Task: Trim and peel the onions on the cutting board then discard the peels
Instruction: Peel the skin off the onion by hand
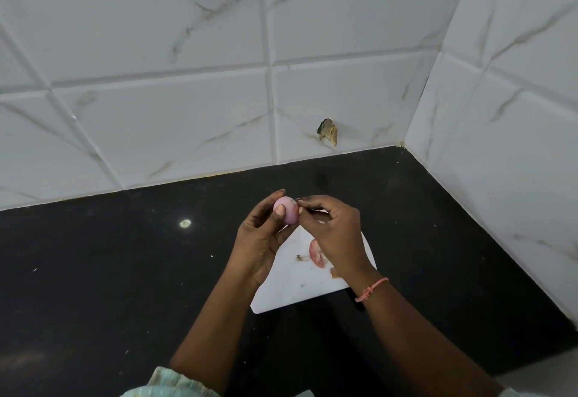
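Observation:
A small pale pink onion [289,209] is held up above the far end of the white cutting board [300,284]. My left hand [261,240] grips it between thumb and fingers. My right hand [331,234] pinches at the onion's right side with thumb and forefinger; I cannot tell whether it has skin or a thin tool between them. Pink onion peels [316,254] and a small brown scrap [302,258] lie on the board under my right hand. A dark knife handle [355,298] shows past the board's near right corner, below my right wrist.
The board rests on a black stone counter [125,271] in a corner of white marble-pattern tiled walls [187,99]. A chipped hole [328,132] marks the back wall just above the counter. A light spot [185,223] shines on the counter to the left.

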Available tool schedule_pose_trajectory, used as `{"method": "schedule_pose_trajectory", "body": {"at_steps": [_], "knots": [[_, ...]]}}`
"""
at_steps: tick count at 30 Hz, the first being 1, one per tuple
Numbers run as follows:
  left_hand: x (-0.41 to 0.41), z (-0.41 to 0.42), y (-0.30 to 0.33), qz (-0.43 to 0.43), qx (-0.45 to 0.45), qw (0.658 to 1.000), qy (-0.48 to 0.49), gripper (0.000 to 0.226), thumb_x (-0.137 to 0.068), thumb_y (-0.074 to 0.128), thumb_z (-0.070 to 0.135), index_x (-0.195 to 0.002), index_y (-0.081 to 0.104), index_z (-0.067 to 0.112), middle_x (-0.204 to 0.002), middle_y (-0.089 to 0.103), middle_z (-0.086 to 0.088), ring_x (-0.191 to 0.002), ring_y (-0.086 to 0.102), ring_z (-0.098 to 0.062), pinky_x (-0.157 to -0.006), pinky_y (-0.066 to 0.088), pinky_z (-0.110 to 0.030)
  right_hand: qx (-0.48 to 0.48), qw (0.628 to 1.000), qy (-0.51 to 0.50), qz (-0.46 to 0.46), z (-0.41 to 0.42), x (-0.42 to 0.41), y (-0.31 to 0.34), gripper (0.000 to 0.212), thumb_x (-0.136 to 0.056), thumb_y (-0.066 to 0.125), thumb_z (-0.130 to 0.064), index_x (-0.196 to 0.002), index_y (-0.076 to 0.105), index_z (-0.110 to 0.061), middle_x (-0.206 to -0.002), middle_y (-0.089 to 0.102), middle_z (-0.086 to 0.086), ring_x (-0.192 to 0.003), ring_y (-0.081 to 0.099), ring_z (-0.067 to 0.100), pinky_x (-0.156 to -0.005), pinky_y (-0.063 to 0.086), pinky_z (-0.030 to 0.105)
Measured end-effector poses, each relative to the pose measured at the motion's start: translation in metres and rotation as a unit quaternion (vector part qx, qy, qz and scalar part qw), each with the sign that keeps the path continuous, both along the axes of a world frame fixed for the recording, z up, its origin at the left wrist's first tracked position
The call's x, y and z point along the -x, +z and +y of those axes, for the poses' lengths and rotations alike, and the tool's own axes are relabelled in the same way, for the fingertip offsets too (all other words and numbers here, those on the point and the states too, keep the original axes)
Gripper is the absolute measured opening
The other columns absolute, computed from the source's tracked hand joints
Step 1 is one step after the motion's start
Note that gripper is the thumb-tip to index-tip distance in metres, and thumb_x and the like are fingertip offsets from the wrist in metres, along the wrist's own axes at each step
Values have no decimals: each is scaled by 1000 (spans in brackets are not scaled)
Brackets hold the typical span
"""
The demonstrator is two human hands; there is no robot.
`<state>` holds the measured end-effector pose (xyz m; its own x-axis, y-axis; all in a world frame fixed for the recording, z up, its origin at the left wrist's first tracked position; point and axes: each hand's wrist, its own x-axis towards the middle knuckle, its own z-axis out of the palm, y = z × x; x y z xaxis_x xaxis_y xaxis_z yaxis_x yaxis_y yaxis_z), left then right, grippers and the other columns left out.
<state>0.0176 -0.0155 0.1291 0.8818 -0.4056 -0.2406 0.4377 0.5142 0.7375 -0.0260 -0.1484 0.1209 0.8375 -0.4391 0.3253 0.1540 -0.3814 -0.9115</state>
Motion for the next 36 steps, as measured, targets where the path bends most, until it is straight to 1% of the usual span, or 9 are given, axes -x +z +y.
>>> {"method": "schedule_pose_trajectory", "body": {"at_steps": [2,9,15,19,22,24,27,30,36], "knots": [[0,0,0,6,3,1000,2,35,-95,58,9,-130,62,4,-116,73,-16,-98,75,-26,-69,61,-29,-5,1000,7,-8,1,1,1,26,-81,74,-34,-101,74,-18,-95,72,-13,-91,67,2,-81,55,16],[-1,0,3,6,-13,1000,11,35,-95,59,13,-129,63,6,-120,70,-19,-96,75,-25,-68,60,-28,32,999,13,-12,5,0,2,27,-78,77,-36,-100,72,-21,-93,68,-20,-92,64,-5,-77,49,6],[-1,2,4,13,3,1000,3,30,-97,56,8,-126,63,5,-112,74,-16,-94,76,-25,-67,61,-28,44,999,9,-25,3,-1,2,27,-81,73,-34,-100,74,-15,-90,65,-22,-91,64,-6,-77,48,5],[-3,2,4,26,19,999,8,41,-90,59,19,-129,62,5,-116,72,-18,-98,75,-27,-69,61,-28,53,998,-1,-24,1,-4,-1,16,-85,73,-19,-101,74,-14,-94,69,-13,-91,66,1,-80,51,9],[-6,3,6,90,49,995,1,43,-99,52,32,-132,60,5,-122,69,-24,-105,72,-33,-68,62,-30,-3,999,-11,-36,0,-6,-3,21,-87,69,-4,-104,71,-17,-99,72,-9,-95,67,4,-83,52,14],[-8,4,5,129,63,990,2,44,-103,47,35,-131,60,4,-120,69,-26,-99,74,-33,-66,63,-33,-26,999,3,-31,-1,-6,-3,23,-86,73,-10,-107,70,-19,-104,70,-10,-100,66,3,-85,52,14],[-11,2,1,119,29,992,0,52,-104,43,40,-132,56,-1,-118,69,-27,-100,74,-30,-74,63,-32,29,998,53,-6,2,-5,-5,35,-82,77,-28,-114,68,-21,-112,67,-12,-108,61,5,-91,51,18],[-10,-1,-1,105,3,994,-4,59,-104,40,46,-128,57,-5,-115,70,-27,-103,73,-30,-82,62,-31,75,996,45,-18,8,-5,-7,38,-81,79,-28,-117,67,-24,-113,67,-14,-108,61,7,-91,51,24],[-9,-3,0,87,-12,996,-27,60,-101,42,47,-125,60,-5,-114,71,-27,-100,74,-29,-78,62,-29,60,998,1,-7,9,-4,-4,33,-81,78,-29,-112,71,-22,-105,71,-11,-98,64,7,-87,54,28]]}}
